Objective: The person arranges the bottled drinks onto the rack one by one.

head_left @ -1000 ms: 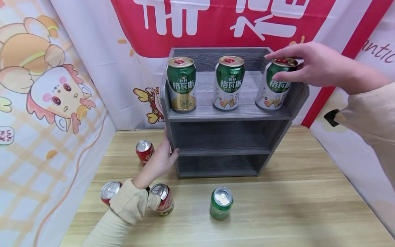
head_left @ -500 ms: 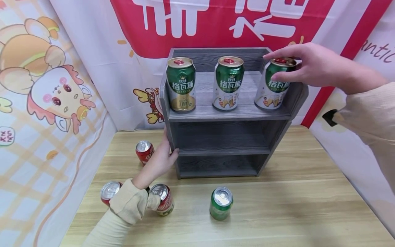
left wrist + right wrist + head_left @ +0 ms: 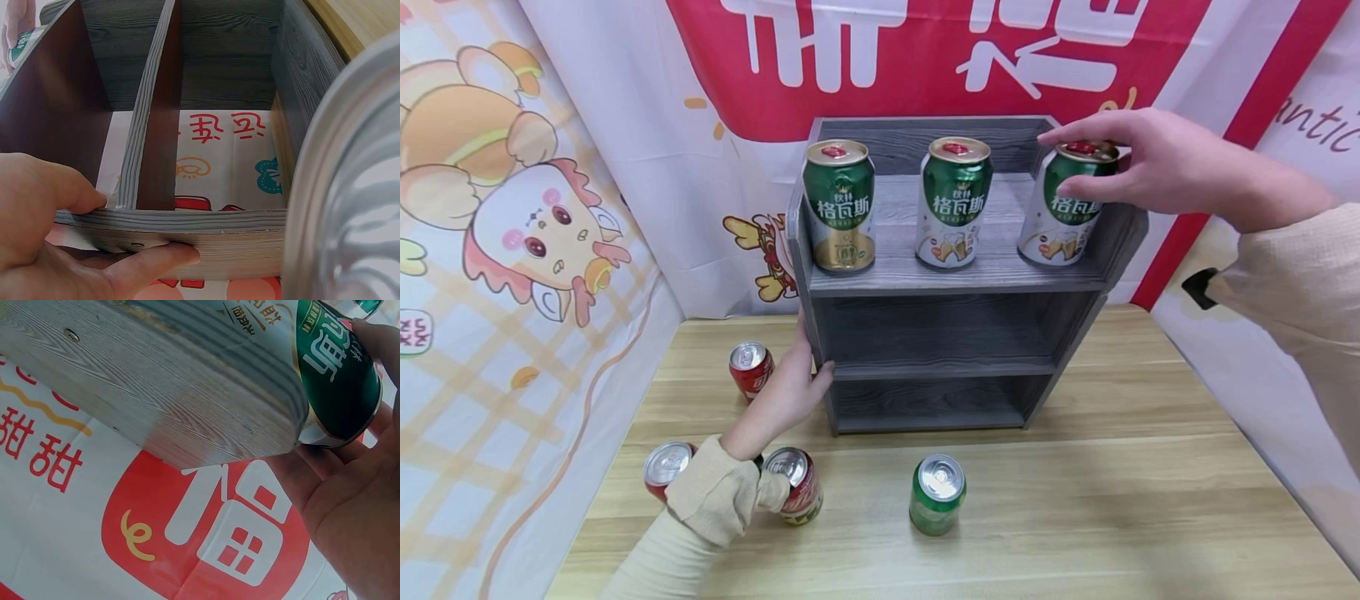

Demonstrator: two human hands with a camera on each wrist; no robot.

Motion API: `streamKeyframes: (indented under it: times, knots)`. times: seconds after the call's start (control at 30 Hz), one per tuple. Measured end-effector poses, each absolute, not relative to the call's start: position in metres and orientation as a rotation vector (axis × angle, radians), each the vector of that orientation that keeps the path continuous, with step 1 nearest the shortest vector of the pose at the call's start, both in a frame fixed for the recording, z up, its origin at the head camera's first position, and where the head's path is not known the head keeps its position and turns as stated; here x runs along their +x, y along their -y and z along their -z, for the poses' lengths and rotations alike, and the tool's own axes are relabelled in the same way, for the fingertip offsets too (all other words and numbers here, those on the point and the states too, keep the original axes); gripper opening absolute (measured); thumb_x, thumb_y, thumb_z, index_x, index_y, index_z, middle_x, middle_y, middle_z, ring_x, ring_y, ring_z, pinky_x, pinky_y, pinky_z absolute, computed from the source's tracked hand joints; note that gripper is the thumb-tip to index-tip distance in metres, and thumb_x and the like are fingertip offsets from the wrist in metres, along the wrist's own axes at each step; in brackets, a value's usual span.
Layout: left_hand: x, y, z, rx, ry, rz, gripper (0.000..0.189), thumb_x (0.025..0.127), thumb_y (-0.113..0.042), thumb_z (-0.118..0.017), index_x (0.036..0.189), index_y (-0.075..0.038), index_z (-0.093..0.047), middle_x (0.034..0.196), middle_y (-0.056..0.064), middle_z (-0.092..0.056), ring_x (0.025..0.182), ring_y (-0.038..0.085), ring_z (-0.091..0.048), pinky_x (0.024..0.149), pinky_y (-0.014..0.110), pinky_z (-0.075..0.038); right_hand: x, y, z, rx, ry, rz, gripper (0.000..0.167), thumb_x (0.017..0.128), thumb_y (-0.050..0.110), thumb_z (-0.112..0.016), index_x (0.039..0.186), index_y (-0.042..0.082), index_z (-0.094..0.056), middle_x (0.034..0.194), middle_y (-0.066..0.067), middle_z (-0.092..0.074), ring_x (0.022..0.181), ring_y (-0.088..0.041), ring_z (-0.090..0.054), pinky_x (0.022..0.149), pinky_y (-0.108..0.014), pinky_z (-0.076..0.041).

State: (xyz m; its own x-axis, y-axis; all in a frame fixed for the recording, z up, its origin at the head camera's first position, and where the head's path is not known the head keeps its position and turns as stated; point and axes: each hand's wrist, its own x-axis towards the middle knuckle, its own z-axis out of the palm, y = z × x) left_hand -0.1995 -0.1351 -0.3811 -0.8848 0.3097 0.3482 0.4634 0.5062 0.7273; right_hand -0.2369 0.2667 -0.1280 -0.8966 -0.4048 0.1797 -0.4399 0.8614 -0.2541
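Note:
On the top tier of a grey wooden shelf (image 3: 936, 367) stand three green-topped drink cans: a gold-bottomed can (image 3: 841, 208) at the left, a white-bottomed can (image 3: 953, 208) in the middle and a matching can (image 3: 1051, 229) at the right. My right hand (image 3: 1187, 171) holds that right can near its top, thumb in front, other fingers behind. In the right wrist view the same can (image 3: 337, 381) rests beside the shelf's side panel (image 3: 187, 394). My left hand (image 3: 786, 396) grips the shelf's left panel; the left wrist view shows the thumb and fingers on either side of its edge.
A green can (image 3: 937, 496) stands on the wooden table (image 3: 1075, 517) before the shelf. Red cans stand at the left: one behind my left wrist (image 3: 750, 367), another (image 3: 664, 467) partly behind the sleeve, a third (image 3: 801, 492) beside it. Printed cloth (image 3: 715, 208) hangs behind and at the sides.

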Motion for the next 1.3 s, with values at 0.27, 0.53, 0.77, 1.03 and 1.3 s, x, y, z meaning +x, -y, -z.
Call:
streamKeyframes:
  times: [0.27,0.53,0.77,1.03,1.3]
  knots:
    - [-0.199,0.135,0.381,-0.655,2.585,1.320,0.094,0.094,0.008,-0.057,0.160,0.003,0.010,0.159,0.033,-0.027,0.136,0.045,-0.045,0.110,0.054,-0.042,-0.237,-0.268,0.130,0.681,2.897,-0.487,0.069,0.093,0.022,-0.074,0.156,0.019,-0.045,0.143,-0.022,-0.046,0.124,-0.042,-0.044,0.064,-0.007,-0.045]
    - [-0.199,0.135,0.381,-0.665,2.584,1.320,0.092,0.095,0.009,-0.056,0.159,0.003,0.010,0.161,0.032,-0.023,0.138,0.044,-0.042,0.112,0.054,-0.040,-0.235,-0.268,0.130,0.655,2.919,-0.483,0.070,0.093,0.025,-0.074,0.157,0.021,-0.043,0.142,-0.021,-0.046,0.125,-0.042,-0.044,0.066,-0.011,-0.046]
    - [-0.199,0.135,0.382,-0.663,2.589,1.322,0.092,0.095,0.009,-0.056,0.159,0.004,0.010,0.162,0.031,-0.021,0.140,0.044,-0.041,0.113,0.054,-0.039,-0.234,-0.267,0.132,0.677,2.910,-0.537,0.068,0.096,0.022,-0.071,0.157,0.018,-0.042,0.145,-0.022,-0.044,0.128,-0.042,-0.040,0.064,-0.007,-0.044]
    - [-0.198,0.136,0.381,-0.655,2.598,1.313,0.094,0.094,0.007,-0.057,0.159,0.003,0.011,0.162,0.031,-0.022,0.139,0.043,-0.042,0.113,0.053,-0.039,-0.232,-0.272,0.134,0.679,2.865,-0.647,0.072,0.095,0.019,-0.072,0.158,0.019,-0.039,0.153,-0.019,-0.038,0.136,-0.043,-0.031,0.066,-0.003,-0.043]
    - [-0.197,0.136,0.379,-0.650,2.602,1.316,0.095,0.094,0.007,-0.057,0.160,0.002,0.011,0.161,0.031,-0.025,0.138,0.042,-0.043,0.113,0.052,-0.040,-0.222,-0.277,0.137,0.672,2.819,-0.662,0.071,0.094,0.020,-0.074,0.157,0.022,-0.042,0.155,-0.014,-0.041,0.140,-0.044,-0.032,0.068,-0.001,-0.043]
